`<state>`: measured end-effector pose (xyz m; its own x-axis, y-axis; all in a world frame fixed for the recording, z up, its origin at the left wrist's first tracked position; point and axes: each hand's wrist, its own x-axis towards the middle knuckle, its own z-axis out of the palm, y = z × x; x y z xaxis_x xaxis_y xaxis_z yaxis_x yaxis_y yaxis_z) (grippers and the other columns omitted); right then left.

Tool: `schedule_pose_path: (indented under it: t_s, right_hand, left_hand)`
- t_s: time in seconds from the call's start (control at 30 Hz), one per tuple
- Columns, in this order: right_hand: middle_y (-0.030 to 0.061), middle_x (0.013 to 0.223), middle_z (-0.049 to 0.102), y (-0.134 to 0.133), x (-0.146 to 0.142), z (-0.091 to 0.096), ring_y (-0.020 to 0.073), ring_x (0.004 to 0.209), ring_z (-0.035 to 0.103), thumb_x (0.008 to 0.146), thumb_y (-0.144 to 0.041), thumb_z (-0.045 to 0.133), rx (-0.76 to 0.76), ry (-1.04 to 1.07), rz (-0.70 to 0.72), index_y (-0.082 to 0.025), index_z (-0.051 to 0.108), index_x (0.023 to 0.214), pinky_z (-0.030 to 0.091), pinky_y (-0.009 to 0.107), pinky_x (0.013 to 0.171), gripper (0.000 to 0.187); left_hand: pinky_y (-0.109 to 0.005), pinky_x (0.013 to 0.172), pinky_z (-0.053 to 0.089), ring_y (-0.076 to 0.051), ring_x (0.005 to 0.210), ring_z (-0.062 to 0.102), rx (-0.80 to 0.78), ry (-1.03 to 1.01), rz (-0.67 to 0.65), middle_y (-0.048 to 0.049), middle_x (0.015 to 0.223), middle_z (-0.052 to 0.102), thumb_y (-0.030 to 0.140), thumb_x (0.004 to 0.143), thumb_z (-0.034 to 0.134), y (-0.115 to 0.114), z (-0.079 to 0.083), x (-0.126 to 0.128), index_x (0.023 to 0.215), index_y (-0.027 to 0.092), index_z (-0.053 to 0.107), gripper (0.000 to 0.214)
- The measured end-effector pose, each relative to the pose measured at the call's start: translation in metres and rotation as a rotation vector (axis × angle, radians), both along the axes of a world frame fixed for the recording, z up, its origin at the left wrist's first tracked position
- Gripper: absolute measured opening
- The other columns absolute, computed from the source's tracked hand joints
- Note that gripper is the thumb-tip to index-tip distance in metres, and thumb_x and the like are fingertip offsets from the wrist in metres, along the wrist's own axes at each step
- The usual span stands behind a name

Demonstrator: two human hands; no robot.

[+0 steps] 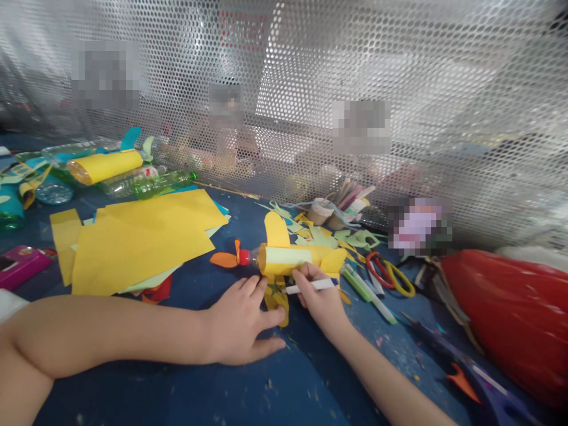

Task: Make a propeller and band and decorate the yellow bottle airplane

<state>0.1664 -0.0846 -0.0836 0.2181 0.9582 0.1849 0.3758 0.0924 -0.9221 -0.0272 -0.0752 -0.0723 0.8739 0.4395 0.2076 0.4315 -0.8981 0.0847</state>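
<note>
A toy plane made from a plastic bottle (288, 258) lies on its side, wrapped in yellow paper with a pale green strip. Its red cap and orange propeller (225, 259) point left. On the near yellow wing (278, 312) there is a dark star-like mark. My right hand (322, 299) grips a white marker pen (323, 284), its tip over that wing. My left hand (242, 322) rests with fingers apart, fingertips touching the wing and the bottle's near side.
Yellow paper sheets (142, 242) are stacked at left, with plastic bottles (164, 184) behind. Paper scraps (317, 234), marker pens (368, 291) and red-and-yellow-handled scissors (402, 279) lie beyond and right. Purple scissors (479, 373) and a red bag (510, 302) are at right. A perforated metal screen (293, 71) stands behind.
</note>
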Motion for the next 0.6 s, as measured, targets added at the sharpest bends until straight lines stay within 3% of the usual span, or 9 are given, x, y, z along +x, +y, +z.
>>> schedule_pose_path:
  t_s: [0.6]
  right_hand:
    - [-0.0096, 0.035, 0.037, 0.0014, 0.0018, -0.0036, 0.0078, 0.032, 0.031, 0.082, -0.038, 0.053, 0.006, 0.024, 0.018, -0.024, 0.034, 0.057, 0.025, 0.021, 0.037, 0.034]
  left_hand:
    - [-0.053, 0.091, 0.04, -0.038, 0.119, 0.044, -0.005, 0.009, 0.001, -0.0185, 0.13, 0.048, 0.056, 0.089, 0.035, 0.0002, 0.0007, -0.0005, 0.12, 0.025, 0.056, 0.049]
